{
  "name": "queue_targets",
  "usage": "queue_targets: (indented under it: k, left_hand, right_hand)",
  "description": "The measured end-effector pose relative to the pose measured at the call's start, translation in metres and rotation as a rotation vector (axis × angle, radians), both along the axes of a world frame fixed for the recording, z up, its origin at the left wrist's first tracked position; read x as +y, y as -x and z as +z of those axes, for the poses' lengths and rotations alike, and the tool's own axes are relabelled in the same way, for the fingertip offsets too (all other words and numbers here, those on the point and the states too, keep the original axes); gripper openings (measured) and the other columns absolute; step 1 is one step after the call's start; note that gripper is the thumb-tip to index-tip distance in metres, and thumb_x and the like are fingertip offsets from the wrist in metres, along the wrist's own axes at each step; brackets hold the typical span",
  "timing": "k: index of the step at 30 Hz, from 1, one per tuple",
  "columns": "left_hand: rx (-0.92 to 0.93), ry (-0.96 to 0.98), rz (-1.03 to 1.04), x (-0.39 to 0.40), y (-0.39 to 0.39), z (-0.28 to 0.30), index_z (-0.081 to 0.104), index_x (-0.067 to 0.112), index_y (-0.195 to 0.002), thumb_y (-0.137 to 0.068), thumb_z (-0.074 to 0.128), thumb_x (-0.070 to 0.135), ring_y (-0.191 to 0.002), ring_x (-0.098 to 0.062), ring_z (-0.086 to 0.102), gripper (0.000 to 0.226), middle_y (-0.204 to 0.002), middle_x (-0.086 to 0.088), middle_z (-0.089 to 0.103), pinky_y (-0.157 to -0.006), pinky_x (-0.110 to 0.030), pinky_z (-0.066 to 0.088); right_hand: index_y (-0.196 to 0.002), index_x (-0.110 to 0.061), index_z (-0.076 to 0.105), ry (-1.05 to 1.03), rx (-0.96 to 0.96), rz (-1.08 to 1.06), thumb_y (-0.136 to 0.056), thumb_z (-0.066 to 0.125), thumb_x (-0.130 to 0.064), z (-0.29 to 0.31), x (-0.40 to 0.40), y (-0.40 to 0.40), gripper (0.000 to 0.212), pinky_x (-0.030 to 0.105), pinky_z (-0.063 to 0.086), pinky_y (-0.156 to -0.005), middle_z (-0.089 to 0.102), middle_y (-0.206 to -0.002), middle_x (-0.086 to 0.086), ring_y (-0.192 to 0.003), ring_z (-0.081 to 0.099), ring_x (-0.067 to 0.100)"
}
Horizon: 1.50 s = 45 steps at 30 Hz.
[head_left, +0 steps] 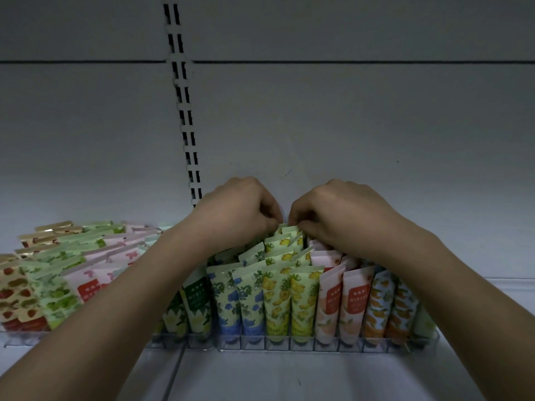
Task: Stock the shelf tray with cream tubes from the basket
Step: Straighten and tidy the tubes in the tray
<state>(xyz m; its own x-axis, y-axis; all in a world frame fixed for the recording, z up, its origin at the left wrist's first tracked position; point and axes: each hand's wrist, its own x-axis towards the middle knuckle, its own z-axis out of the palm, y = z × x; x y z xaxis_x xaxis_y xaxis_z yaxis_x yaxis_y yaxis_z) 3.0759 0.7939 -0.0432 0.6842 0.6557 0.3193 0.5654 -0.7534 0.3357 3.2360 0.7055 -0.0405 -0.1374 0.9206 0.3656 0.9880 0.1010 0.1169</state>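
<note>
Yellow pineapple-print cream tubes (285, 250) at rear of clear shelf tray (278, 344), crimped tops pinched by curled left hand (240, 209) and right hand (338, 212), seemingly seating one upright.

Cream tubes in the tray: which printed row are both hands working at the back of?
The yellow pineapple-print row, between blue-flower and peach rows; left hand and right hand meet at its back.

Both forearms run off the bottom edge, the left arm hides part of the tube rows behind it, the curled fingers (272, 218) hide the rearmost yellow tube's (285, 231) top, and print on the tubes is too small to read.
</note>
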Motion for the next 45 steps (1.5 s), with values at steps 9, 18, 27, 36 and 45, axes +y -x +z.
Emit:
queue_targets:
  k: [9,18,27,36,45]
  left_hand:
    - [-0.022,0.037,-0.038,0.000,0.001,0.001,0.076,0.033,-0.085,-0.082,0.069,0.029,-0.076,0.004,0.064,0.008,-0.080,0.021,0.071,-0.081,-0.032,0.057]
    - [-0.068,0.006,-0.089,-0.018,0.058,0.038,0.074,0.034,-0.086,-0.085,0.067,0.038,-0.066,0.013,0.059,0.008,-0.071,0.026,0.067,-0.054,0.000,0.038]
    - [-0.303,-0.117,-0.053,-0.044,0.107,-0.013,0.074,0.033,-0.089,-0.082,0.056,0.049,-0.070,0.002,0.056,0.025,-0.074,0.022,0.064,-0.063,-0.023,0.047]
    - [-0.181,-0.186,-0.160,-0.034,0.107,-0.024,0.075,0.030,-0.093,-0.084,0.057,0.045,-0.082,-0.005,0.052,0.025,-0.085,0.018,0.066,-0.071,-0.024,0.039]
    - [-0.208,-0.143,-0.182,-0.034,0.104,-0.029,0.075,0.029,-0.085,-0.085,0.059,0.049,-0.089,-0.007,0.053,0.026,-0.089,0.017,0.065,-0.078,-0.033,0.045]
  right_hand:
    - [-0.100,-0.038,0.069,-0.005,0.028,-0.011,-0.091,0.060,-0.036,0.001,0.000,0.000,0.012,0.031,0.050,-0.070,0.068,-0.097,-0.012,-0.089,0.062,0.014]
    - [-0.095,-0.035,0.073,0.003,0.309,0.159,-0.090,0.063,-0.038,0.042,-0.040,0.030,0.012,0.006,0.038,-0.055,0.061,-0.069,-0.034,-0.064,0.053,-0.018]
    - [-0.086,-0.028,0.074,0.201,0.314,0.224,-0.088,0.068,-0.029,0.053,-0.023,0.074,0.006,0.002,0.035,-0.048,0.071,-0.084,-0.011,-0.058,0.055,-0.013]
    - [-0.076,-0.036,0.070,0.348,0.283,0.224,-0.085,0.070,-0.036,0.035,-0.013,0.068,0.010,0.005,0.037,-0.048,0.056,-0.059,-0.039,-0.052,0.053,-0.009]
    - [-0.073,-0.035,0.071,0.424,0.330,0.269,-0.081,0.075,-0.035,0.036,-0.015,0.069,0.008,0.008,0.033,-0.037,0.054,-0.049,-0.032,-0.038,0.050,-0.002]
